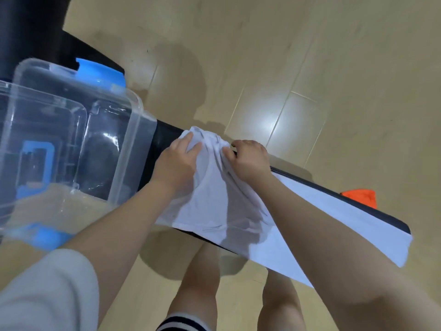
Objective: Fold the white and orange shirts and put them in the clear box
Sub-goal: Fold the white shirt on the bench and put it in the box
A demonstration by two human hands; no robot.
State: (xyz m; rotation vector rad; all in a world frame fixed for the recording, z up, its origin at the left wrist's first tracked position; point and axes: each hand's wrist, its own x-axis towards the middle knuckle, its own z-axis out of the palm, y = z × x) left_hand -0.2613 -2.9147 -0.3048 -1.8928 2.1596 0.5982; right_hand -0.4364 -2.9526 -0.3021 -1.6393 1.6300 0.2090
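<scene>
Leftmost, the clear box stands open on the black tabletop, with blue latches at its far and near ends; its inside holds no shirt that can be seen. Just right of the box, the left hand lies on the white shirt, its fingers straight and pressing the cloth flat near the far edge of the tabletop. Beside it, with a ridge of bunched cloth between them, the right hand has its fingers curled, pinching a fold of the white shirt at the same far edge. From there the shirt spreads toward the person and to the right, smooth across the tabletop, its near hem hanging over the near edge. Farther right, well apart from both hands, a small part of the orange shirt shows past the far edge of the tabletop; how it lies cannot be told. Below the tabletop are the person's bare legs on a tan tiled floor
</scene>
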